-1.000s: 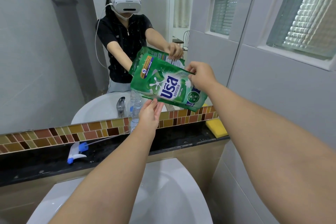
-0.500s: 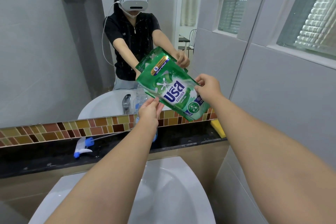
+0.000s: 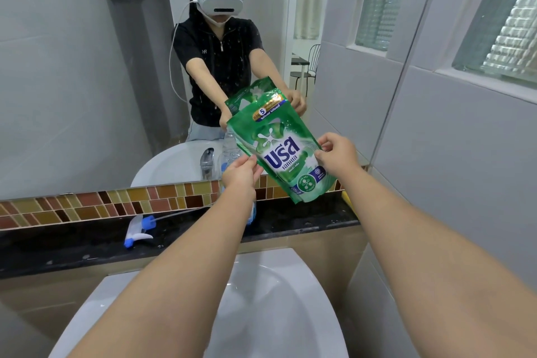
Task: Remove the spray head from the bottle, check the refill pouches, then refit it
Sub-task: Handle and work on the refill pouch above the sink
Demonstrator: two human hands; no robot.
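Nearest the camera sits a white ceramic basin [image 3: 261,299], and above it both forearms reach forward. The left hand [image 3: 239,173] pinches the left edge of a glossy green plastic refill pouch [image 3: 279,151] while the right hand [image 3: 337,154] pinches its right edge — each grip clamped on the pouch, held tilted in the air before the mirror [image 3: 87,67]. Behind them, on the black stone table [image 3: 72,247], lies the white-and-blue plastic spray head [image 3: 139,229] on its side — the clear plastic bottle [image 3: 251,212] stands mostly hidden behind the left wrist.
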